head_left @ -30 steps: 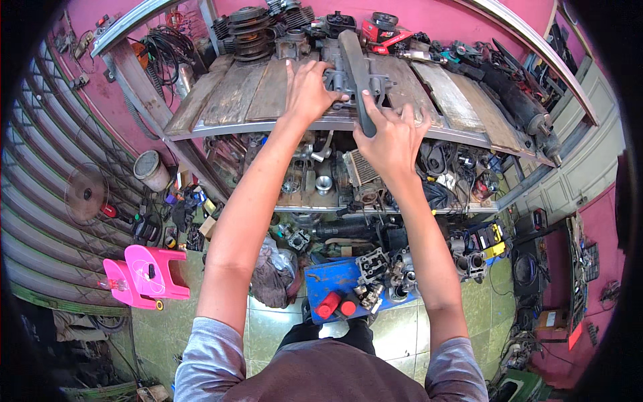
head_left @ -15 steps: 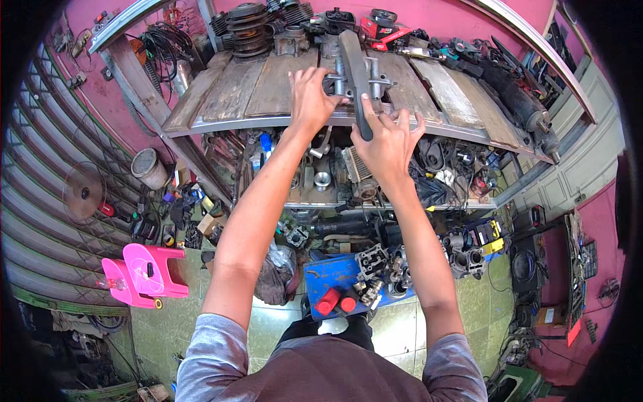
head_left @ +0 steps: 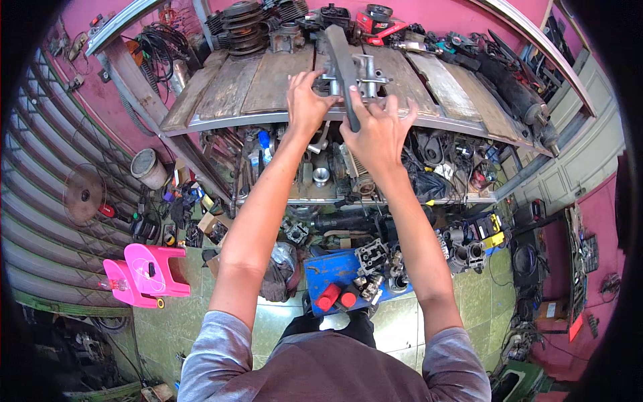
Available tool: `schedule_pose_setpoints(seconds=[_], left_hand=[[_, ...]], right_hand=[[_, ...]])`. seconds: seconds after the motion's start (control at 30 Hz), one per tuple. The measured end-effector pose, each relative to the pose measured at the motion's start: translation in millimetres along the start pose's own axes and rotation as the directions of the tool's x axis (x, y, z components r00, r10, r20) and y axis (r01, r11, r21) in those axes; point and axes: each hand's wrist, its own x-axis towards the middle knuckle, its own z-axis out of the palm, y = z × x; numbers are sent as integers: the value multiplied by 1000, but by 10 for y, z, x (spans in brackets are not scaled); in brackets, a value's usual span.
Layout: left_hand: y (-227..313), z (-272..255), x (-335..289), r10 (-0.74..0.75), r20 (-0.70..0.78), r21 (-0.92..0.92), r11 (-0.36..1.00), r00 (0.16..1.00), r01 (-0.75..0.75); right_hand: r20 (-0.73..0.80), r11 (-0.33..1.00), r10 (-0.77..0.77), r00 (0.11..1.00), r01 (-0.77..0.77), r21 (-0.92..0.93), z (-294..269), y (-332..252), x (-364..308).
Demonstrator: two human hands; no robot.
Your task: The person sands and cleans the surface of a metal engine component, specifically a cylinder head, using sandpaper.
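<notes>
My right hand (head_left: 378, 127) grips the lower end of a long flat dark grey bar (head_left: 343, 63), the index finger stretched along it. The bar narrows toward the hand and slants up and a little left, away from me. Behind it, at the front of the wooden bench, sits a silvery metal part with tubes (head_left: 367, 70); the bar hides its middle. At the left end of this part is my left hand (head_left: 309, 100), its thumb and fingers curved and its fingertips at the part. Whether bar and part touch, I cannot tell.
The plank bench (head_left: 274, 84) has a metal front edge; finned engine parts (head_left: 242, 30) stand behind. Below, a shelf holds more parts. On the tiled floor are a blue board (head_left: 321, 271) with red cylinders (head_left: 328, 297) and a pink stool (head_left: 151, 268).
My right hand has shifted slightly left with the bar, so more of the metal part shows to the bar's right. My left hand stays at the part's left end.
</notes>
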Motion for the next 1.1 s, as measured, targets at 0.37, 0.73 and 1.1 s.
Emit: schedule_pose_setpoints(seconds=[0.37, 0.73, 1.1], left_hand=[[-133, -95, 11, 108, 62, 117, 986, 992, -114], [-151, -117, 0, 166, 50, 205, 963, 985, -173], [-137, -115, -44, 171, 47, 214, 961, 984, -178]], right_hand=[[-51, 1000, -11, 999, 13, 28, -46, -16, -178], [-34, 994, -10, 999, 14, 111, -113, 22, -529], [-14, 987, -32, 999, 34, 156, -81, 69, -745]])
